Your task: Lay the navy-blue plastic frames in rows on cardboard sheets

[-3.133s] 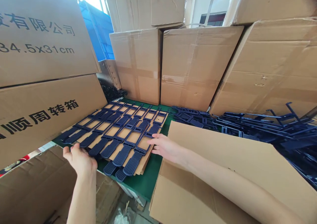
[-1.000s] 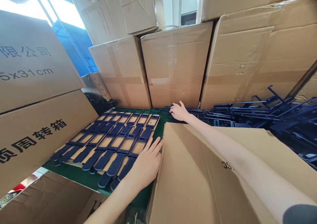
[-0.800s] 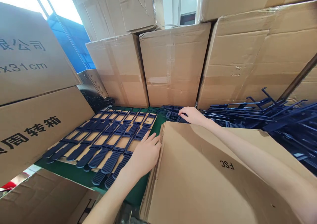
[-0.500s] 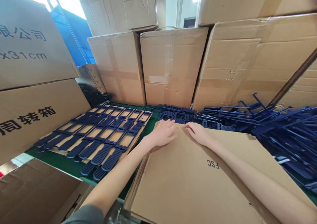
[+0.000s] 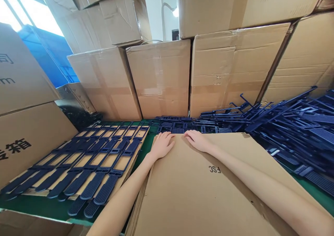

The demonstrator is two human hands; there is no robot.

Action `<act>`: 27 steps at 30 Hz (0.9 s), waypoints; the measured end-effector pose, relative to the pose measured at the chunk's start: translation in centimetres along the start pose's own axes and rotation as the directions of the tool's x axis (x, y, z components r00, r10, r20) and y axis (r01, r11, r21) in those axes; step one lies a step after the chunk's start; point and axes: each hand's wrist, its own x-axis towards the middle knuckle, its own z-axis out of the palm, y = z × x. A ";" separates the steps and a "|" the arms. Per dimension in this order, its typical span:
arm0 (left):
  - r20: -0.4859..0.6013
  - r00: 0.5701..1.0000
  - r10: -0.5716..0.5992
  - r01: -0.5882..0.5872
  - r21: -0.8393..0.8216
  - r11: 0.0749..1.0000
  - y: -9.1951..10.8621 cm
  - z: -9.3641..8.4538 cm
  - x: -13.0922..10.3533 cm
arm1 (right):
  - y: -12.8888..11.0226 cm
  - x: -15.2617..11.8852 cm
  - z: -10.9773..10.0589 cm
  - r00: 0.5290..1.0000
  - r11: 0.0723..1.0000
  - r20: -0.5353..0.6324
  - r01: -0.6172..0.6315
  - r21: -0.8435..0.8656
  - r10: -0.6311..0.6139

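Observation:
A large flat cardboard sheet (image 5: 188, 194), marked with upside-down "FSC", lies on top of several layers in front of me. My left hand (image 5: 163, 145) rests on its far left corner, palm down, thumb apart and fingers stretched to the edge. At the far edge, my right hand (image 5: 197, 140) has its fingers bent over the rim and the thumb tucked in; the fingertips are partly hidden. To the left, dark blue ribbed plastic frames (image 5: 100, 189) lie in overlapping rows on another cardboard piece (image 5: 118, 163).
More dark blue plastic parts (image 5: 294, 124) are heaped at the right, with others (image 5: 174, 124) beyond the cardboard. Large taped boxes (image 5: 163, 81) form a wall behind the green tabletop (image 5: 147, 142). Printed boxes (image 5: 39, 131) stand at the left.
My view has turned to the right and the scene has shifted left. Both hands remain near the far edge of the cardboard; the left fingers now lie closer together.

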 end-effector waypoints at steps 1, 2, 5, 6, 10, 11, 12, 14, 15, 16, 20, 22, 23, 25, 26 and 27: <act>-0.002 1.000 0.000 0.000 -0.003 1.000 0.0 0.0 0.1 | 0.0 0.0 0.0 1.000 1.000 0.000 -0.001 0.000 0.001; -0.004 1.000 0.001 -0.001 -0.006 1.000 -0.1 0.0 0.1 | -0.1 0.0 -0.1 1.000 1.000 0.001 -0.003 0.000 0.003; -0.007 1.000 0.003 -0.003 -0.017 1.000 -0.1 0.0 0.2 | -0.2 0.0 -0.3 1.000 1.000 0.004 -0.005 0.000 0.005; -0.007 1.000 0.002 -0.002 -0.020 1.000 -0.1 0.0 0.2 | -0.2 0.0 -0.3 1.000 1.000 0.005 -0.005 0.001 0.005; -0.009 1.000 -0.005 0.005 -0.026 1.000 0.0 0.0 0.1 | -0.1 -0.1 -0.4 1.000 1.000 0.006 -0.002 0.005 0.002; -0.009 1.000 -0.006 0.006 -0.026 1.000 0.0 0.0 0.1 | -0.1 -0.1 -0.3 1.000 1.000 0.005 0.000 0.006 0.000; -0.009 1.000 -0.008 0.008 -0.027 1.000 0.0 0.0 0.1 | -0.1 -0.1 -0.3 1.000 1.000 0.004 0.002 0.008 -0.002; -0.008 1.000 -0.012 0.012 -0.027 1.000 0.0 0.0 0.1 | -0.1 -0.1 -0.3 1.000 1.000 0.003 0.005 0.011 -0.005; -0.007 1.000 -0.015 0.014 -0.027 1.000 0.0 0.0 0.1 | -0.1 -0.1 -0.3 1.000 1.000 0.003 0.007 0.013 -0.007; -0.006 1.000 -0.016 0.016 -0.027 1.000 0.0 0.0 0.1 | -0.1 -0.1 -0.3 1.000 1.000 0.002 0.008 0.015 -0.008; -0.004 1.000 -0.012 0.012 -0.027 1.000 0.0 0.0 0.2 | 0.0 0.0 -0.3 1.000 1.000 -0.003 0.003 0.022 -0.003; -0.005 1.000 -0.012 0.012 -0.028 1.000 -0.1 0.0 0.2 | 0.1 0.0 -0.2 1.000 1.000 -0.003 0.000 0.023 0.000; -0.005 1.000 -0.013 0.012 -0.029 1.000 -0.1 0.0 0.3 | 0.1 0.1 -0.2 1.000 1.000 -0.002 0.000 0.023 0.000; -0.004 1.000 -0.012 0.012 -0.031 0.999 -0.1 0.0 0.3 | 0.2 0.1 -0.3 1.000 1.000 0.000 -0.001 0.021 0.001; -0.005 1.000 -0.011 0.011 -0.032 0.999 -0.2 0.0 0.4 | 0.2 0.2 -0.3 1.000 1.000 0.001 -0.001 0.021 0.001; -0.005 1.000 -0.010 0.010 -0.033 0.999 -0.2 0.0 0.4 | 0.2 0.2 -0.3 1.000 1.000 0.004 0.000 0.021 0.000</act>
